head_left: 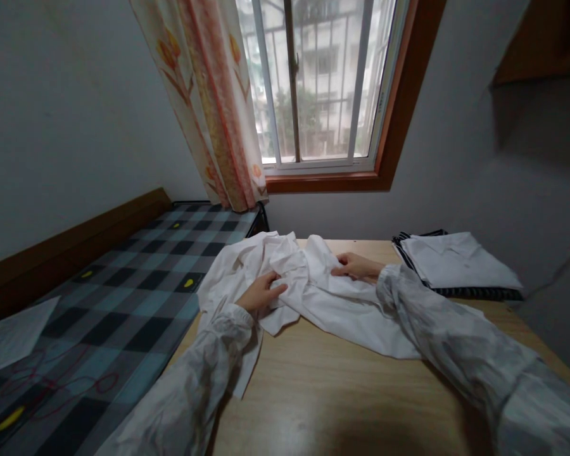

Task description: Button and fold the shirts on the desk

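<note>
A crumpled white shirt (361, 315) lies spread over the far half of the wooden table (285, 392), with part of it hanging past the left edge. My left hand (261, 293) is closed on the bunched cloth near the middle, thumb on top and fingers partly hidden in the folds. To the right, my right hand (357, 266) pinches the upper part of the shirt between thumb and fingers. One long piece, seemingly a sleeve, stretches under my right forearm.
A folded white garment (460, 259) rests on black-and-white striped cloth (477, 293) at the table's back right. Left of the table is a bed with a checked cover (137, 297), holding a paper sheet (16, 335) and a tangled red cord (52, 383). A window (323, 82) and curtain (213, 107) are behind.
</note>
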`<state>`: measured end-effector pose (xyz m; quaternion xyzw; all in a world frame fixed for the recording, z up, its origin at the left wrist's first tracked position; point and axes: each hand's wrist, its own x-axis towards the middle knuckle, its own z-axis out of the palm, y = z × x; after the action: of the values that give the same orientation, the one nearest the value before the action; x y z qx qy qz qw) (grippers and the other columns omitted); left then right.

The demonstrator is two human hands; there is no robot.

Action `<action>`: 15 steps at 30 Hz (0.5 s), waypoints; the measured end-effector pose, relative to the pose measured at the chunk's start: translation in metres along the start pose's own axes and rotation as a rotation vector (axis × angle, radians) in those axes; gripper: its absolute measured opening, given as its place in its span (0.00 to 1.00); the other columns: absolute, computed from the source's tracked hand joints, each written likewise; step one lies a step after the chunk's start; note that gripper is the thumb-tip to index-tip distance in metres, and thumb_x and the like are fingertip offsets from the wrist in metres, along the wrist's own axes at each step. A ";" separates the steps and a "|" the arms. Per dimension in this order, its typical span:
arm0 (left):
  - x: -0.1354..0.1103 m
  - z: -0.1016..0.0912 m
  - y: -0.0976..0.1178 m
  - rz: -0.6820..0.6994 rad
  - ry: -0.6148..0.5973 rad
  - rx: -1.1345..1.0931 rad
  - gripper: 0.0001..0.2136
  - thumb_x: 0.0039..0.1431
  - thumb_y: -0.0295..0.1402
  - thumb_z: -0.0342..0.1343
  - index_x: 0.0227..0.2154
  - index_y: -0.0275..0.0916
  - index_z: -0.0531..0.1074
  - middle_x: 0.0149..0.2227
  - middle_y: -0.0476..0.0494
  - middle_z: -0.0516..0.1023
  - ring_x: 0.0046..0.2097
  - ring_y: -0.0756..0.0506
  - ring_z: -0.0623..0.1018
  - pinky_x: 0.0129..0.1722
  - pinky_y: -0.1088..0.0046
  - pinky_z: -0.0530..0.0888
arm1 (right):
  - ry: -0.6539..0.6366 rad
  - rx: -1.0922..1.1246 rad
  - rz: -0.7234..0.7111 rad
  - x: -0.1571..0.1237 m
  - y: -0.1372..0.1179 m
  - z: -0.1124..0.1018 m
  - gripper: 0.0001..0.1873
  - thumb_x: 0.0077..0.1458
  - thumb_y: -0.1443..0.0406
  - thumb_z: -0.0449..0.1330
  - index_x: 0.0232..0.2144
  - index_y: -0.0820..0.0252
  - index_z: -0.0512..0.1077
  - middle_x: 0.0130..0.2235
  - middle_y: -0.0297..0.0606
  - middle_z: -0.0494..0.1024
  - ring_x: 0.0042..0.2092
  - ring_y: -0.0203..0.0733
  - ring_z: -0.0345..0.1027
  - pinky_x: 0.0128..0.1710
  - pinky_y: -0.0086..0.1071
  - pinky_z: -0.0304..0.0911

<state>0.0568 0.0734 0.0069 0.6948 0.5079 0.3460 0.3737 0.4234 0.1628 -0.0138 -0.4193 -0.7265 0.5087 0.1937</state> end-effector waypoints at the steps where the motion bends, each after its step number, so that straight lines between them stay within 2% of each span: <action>1: 0.001 0.000 0.004 0.021 -0.016 -0.073 0.20 0.53 0.52 0.68 0.34 0.40 0.75 0.36 0.45 0.79 0.40 0.41 0.78 0.41 0.67 0.75 | 0.070 -0.009 -0.054 -0.001 -0.002 -0.003 0.25 0.47 0.52 0.71 0.44 0.62 0.81 0.41 0.40 0.84 0.35 0.42 0.73 0.29 0.29 0.65; 3: 0.004 -0.002 0.012 0.018 0.044 -0.231 0.21 0.56 0.54 0.65 0.38 0.40 0.72 0.37 0.46 0.78 0.39 0.44 0.77 0.39 0.69 0.74 | 0.238 -0.061 -0.153 -0.006 -0.006 -0.015 0.24 0.49 0.56 0.69 0.47 0.61 0.81 0.44 0.41 0.85 0.40 0.45 0.75 0.36 0.30 0.69; 5: 0.009 -0.007 0.016 -0.010 0.164 -0.338 0.23 0.58 0.56 0.62 0.40 0.42 0.69 0.37 0.48 0.77 0.37 0.45 0.76 0.37 0.71 0.73 | 0.422 -0.153 -0.192 -0.012 -0.008 -0.034 0.23 0.49 0.61 0.65 0.48 0.62 0.80 0.45 0.41 0.85 0.43 0.46 0.76 0.40 0.31 0.70; 7: 0.015 -0.014 0.019 -0.025 0.266 -0.295 0.22 0.58 0.57 0.60 0.40 0.43 0.67 0.35 0.49 0.76 0.36 0.45 0.75 0.35 0.72 0.72 | 0.590 -0.274 -0.170 -0.019 -0.008 -0.056 0.22 0.48 0.64 0.61 0.46 0.64 0.81 0.42 0.42 0.85 0.41 0.46 0.76 0.40 0.32 0.69; 9: 0.023 -0.026 0.023 -0.025 0.340 -0.134 0.20 0.58 0.56 0.59 0.37 0.43 0.67 0.33 0.50 0.74 0.35 0.46 0.74 0.34 0.72 0.70 | 0.712 -0.378 -0.125 -0.026 -0.011 -0.077 0.21 0.47 0.65 0.60 0.44 0.65 0.82 0.40 0.42 0.86 0.40 0.46 0.76 0.39 0.32 0.68; 12: 0.041 -0.052 0.038 -0.042 0.398 0.089 0.17 0.58 0.51 0.59 0.34 0.42 0.69 0.28 0.53 0.71 0.33 0.46 0.71 0.34 0.73 0.68 | 0.797 -0.482 -0.094 -0.032 -0.021 -0.100 0.24 0.48 0.65 0.60 0.47 0.63 0.83 0.39 0.42 0.87 0.39 0.46 0.77 0.38 0.31 0.68; 15: 0.069 -0.088 0.066 -0.051 0.375 0.141 0.16 0.52 0.47 0.66 0.29 0.40 0.73 0.26 0.52 0.72 0.34 0.45 0.73 0.36 0.71 0.70 | 0.789 -0.561 -0.145 -0.030 -0.042 -0.108 0.23 0.49 0.66 0.61 0.47 0.59 0.84 0.40 0.40 0.87 0.40 0.46 0.79 0.38 0.31 0.68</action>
<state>0.0273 0.1410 0.1136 0.6294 0.6091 0.4233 0.2317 0.4993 0.1957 0.0725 -0.5645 -0.7340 0.0807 0.3688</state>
